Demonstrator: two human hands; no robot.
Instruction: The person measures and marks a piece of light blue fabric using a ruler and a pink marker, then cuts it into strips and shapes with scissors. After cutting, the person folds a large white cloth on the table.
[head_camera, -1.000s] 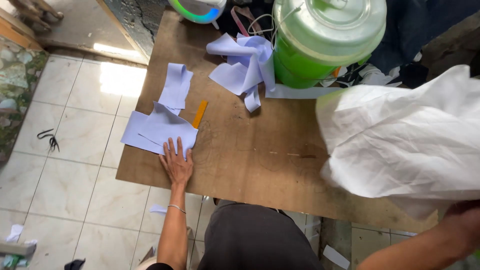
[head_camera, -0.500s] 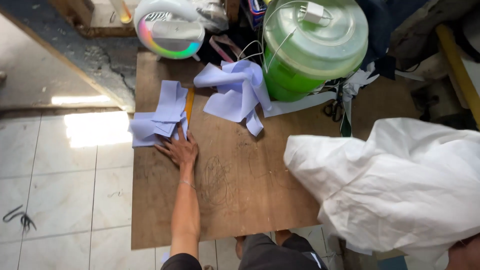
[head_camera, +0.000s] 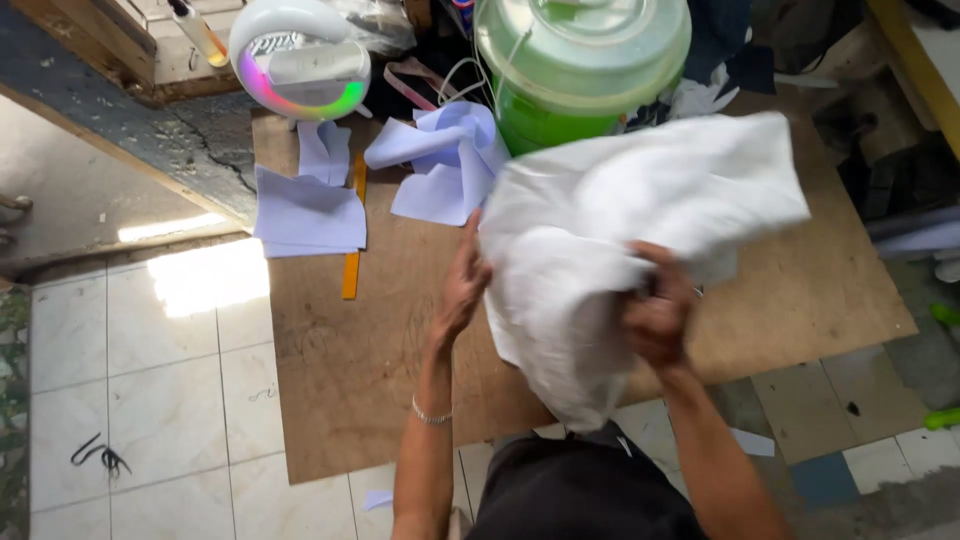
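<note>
A white cloth (head_camera: 620, 240) is held bunched above the bench (head_camera: 380, 350), clear of the paper pieces (head_camera: 308, 212). It is gripped by the closed right hand (head_camera: 658, 318); the left hand (head_camera: 462, 285) is pressed open-fingered against its edge, steadying it.

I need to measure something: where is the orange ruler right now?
In the head view the orange ruler lies on the wooden board, toward its left edge, partly under the pale blue paper sheets, left of the left hand.
</note>
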